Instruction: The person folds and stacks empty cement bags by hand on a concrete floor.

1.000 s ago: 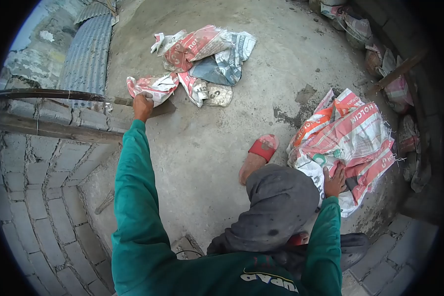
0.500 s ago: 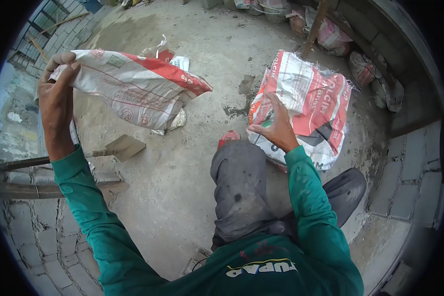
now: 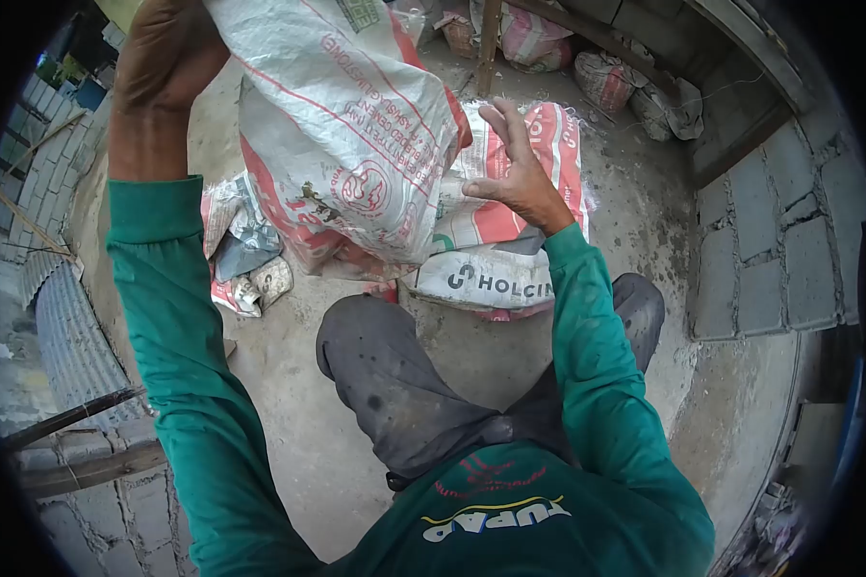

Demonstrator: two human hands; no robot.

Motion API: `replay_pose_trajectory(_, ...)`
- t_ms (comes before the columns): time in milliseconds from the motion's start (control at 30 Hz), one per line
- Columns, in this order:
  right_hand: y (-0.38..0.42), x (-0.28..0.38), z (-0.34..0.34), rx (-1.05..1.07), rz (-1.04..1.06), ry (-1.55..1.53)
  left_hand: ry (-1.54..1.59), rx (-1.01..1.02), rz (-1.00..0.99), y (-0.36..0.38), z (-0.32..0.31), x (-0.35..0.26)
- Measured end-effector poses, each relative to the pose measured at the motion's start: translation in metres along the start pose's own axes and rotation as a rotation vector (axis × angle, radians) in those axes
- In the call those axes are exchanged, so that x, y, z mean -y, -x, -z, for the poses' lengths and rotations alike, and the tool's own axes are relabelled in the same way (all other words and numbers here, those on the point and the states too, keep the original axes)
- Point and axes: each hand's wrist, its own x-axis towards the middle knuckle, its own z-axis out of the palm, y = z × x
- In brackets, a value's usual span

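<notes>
My left hand [image 3: 178, 48] is raised at the top left and grips an upper corner of a white and red cement sack [image 3: 346, 144], its fingertips partly cut off by the view's edge. The sack hangs down limp and creased in front of me. To its right, my right hand [image 3: 524, 178] is open, thumb and fingers spread, holding nothing. Behind that hand, flattened Holcim cement sacks [image 3: 491, 279] lie in a stack on the floor, partly hidden by the hanging sack. Another crumpled sack [image 3: 250, 250] lies on the left.
Several filled sacks [image 3: 534, 43] stand along the far wall behind a wooden post [image 3: 488, 48]. A concrete block wall [image 3: 775, 231] is on my right. At left are a corrugated metal sheet [image 3: 77, 322] and a wooden beam [image 3: 96, 468]. My knees [image 3: 375, 356] are bent below the sacks.
My left hand has lifted the sack and brought it to the right and closer, so it now hangs before the stack. My right hand stays open. The view has turned rightward.
</notes>
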Motion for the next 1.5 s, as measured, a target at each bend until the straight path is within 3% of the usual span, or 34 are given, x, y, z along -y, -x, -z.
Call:
replay_pose_trajectory(67,-0.010,0.000,0.002,0.256,-0.050,-0.212,0.085,0.153,-0.017,-0.009,-0.024,0.009)
replay_pose_trajectory(100,-0.009,-0.002,-0.005,0.259,-0.050,-0.210,0.087,0.150,-0.018,-0.016,-0.025,0.014)
replay_pose_trajectory(167,0.004,-0.010,-0.019,0.448,-0.289,-0.245,0.055,0.142,0.074,-0.035,-0.021,0.025)
replay_pose_trajectory(200,0.014,-0.006,-0.019,0.447,-0.290,-0.243,0.140,-0.005,0.116,-0.035,-0.024,0.029)
replay_pose_trajectory(267,0.044,0.003,-0.017,0.071,-0.206,-0.429,0.035,-0.096,0.017,-0.035,-0.047,0.047)
replay_pose_trajectory(300,0.057,-0.003,-0.012,-0.038,-0.313,-0.570,-0.077,-0.188,-0.079,-0.033,-0.053,0.057)
replay_pose_trajectory(333,0.070,-0.013,-0.003,-0.149,-0.420,-0.713,-0.189,-0.122,-0.091,-0.033,-0.034,0.071)
replay_pose_trajectory(367,0.080,-0.021,0.008,-0.217,-0.531,-0.768,-0.432,-0.357,-0.111,-0.028,-0.027,0.098)
replay_pose_trajectory(400,0.092,-0.038,0.019,-0.270,-0.601,-0.643,-0.766,-0.149,-0.102,-0.016,0.004,0.131)
replay_pose_trajectory(433,0.104,-0.063,0.027,-0.268,-0.597,-0.639,-0.865,-0.204,-0.079,0.007,-0.008,0.162)
replay_pose_trajectory(500,0.133,-0.115,0.037,-0.284,-0.877,-0.430,-1.083,0.017,0.110,0.066,-0.025,0.226)
replay_pose_trajectory(567,0.155,-0.152,0.052,-0.275,-0.936,-0.305,-1.192,0.246,0.260,0.124,-0.033,0.289)
replay_pose_trajectory(633,0.158,-0.154,0.051,-0.262,-0.992,-0.187,-1.105,0.324,0.371,0.170,-0.033,0.352)
replay_pose_trajectory(700,0.144,-0.120,0.041,-0.305,-0.830,0.650,-1.072,0.347,0.484,0.182,-0.040,0.381)
replay_pose_trajectory(767,0.123,-0.087,0.030,-0.476,-0.489,0.809,-1.145,0.325,0.525,0.185,-0.039,0.401)
replay_pose_trajectory(833,0.098,-0.056,0.011,-0.357,-0.348,0.620,-1.171,0.335,0.559,0.189,-0.041,0.421)
replay_pose_trajectory(867,0.091,-0.066,-0.008,-0.314,-0.330,0.582,-1.208,0.321,0.575,0.192,-0.043,0.436)
replay_pose_trajectory(933,0.084,-0.093,-0.041,0.004,-0.312,0.620,-1.191,0.303,0.607,0.197,-0.041,0.454)
replay_pose_trajectory(967,0.087,-0.109,-0.058,0.027,-0.301,0.603,-1.198,0.284,0.631,0.200,-0.038,0.465)
replay_pose_trajectory(1033,0.103,-0.153,-0.098,0.315,-0.598,0.920,-1.080,0.306,0.724,0.208,-0.025,0.486)
replay_pose_trajectory(1100,0.128,-0.205,-0.109,0.349,-0.568,0.918,-0.957,0.300,0.727,0.198,0.011,0.461)
replay_pose_trajectory(1167,0.139,-0.227,-0.112,0.314,-0.598,0.895,-0.206,-0.253,0.742,0.204,0.054,0.435)
replay_pose_trajectory(1233,0.143,-0.234,-0.108,0.334,-0.576,0.881,-0.632,-0.606,0.621,0.240,0.109,0.422)
replay_pose_trajectory(1267,0.145,-0.237,-0.107,0.340,-0.556,0.898,-1.081,-0.724,0.609,0.280,0.149,0.444)
replay_pose_trajectory(1300,0.144,-0.240,-0.106,0.344,-0.530,0.912,-1.234,-0.825,0.888,0.308,0.180,0.434)
replay_pose_trajectory(1367,0.146,-0.246,-0.108,0.358,-0.491,0.930,-1.304,-1.084,1.258,0.371,0.244,0.418)
replay_pose_trajectory(1433,0.156,-0.262,-0.106,0.321,-0.410,0.951,-1.283,-1.288,1.478,0.433,0.297,0.401)
replay_pose_trajectory(1467,0.156,-0.263,-0.105,0.345,-0.424,0.969,-1.282,-1.297,1.489,0.454,0.317,0.394)
replay_pose_trajectory(1500,0.159,-0.271,-0.105,0.358,-0.419,0.970,-1.130,-1.372,1.561,0.474,0.334,0.390)
